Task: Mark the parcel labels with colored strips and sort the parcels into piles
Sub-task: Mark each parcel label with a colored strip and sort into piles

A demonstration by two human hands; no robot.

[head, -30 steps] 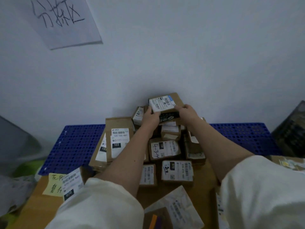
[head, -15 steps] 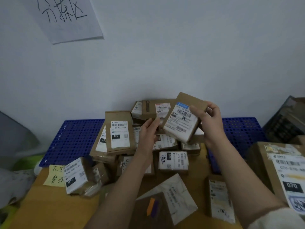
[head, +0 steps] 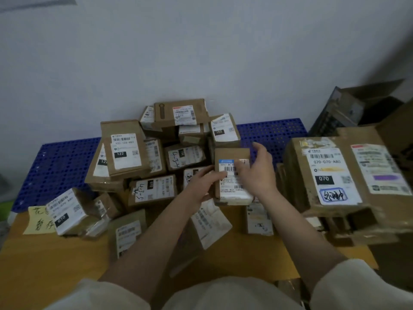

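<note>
I hold a small brown parcel (head: pixel 232 190) upright in front of the heap, its white label with a blue header facing me. My left hand (head: pixel 202 186) grips its left edge. My right hand (head: pixel 259 175) grips the right edge, with the thumb lying across the label and the index finger raised. Behind it, a heap of small labelled parcels (head: pixel 156 157) lies against the wall, partly on a blue perforated pallet (head: pixel 58 166). A big box (head: pixel 348 173) on the right bears a 070 label and a purple strip (head: pixel 388 177).
A yellow handwritten note (head: pixel 41 220) lies at the left on the orange-brown table (head: pixel 51 260), beside a tilted 070 parcel (head: pixel 69 211). Flat parcels lie under my forearms. Dark open cartons (head: pixel 357 108) stand at the back right. The white wall closes the far side.
My right hand has brought the parcel down from the top of the heap towards me and turned it upright. My left hand has taken hold of its left edge.
</note>
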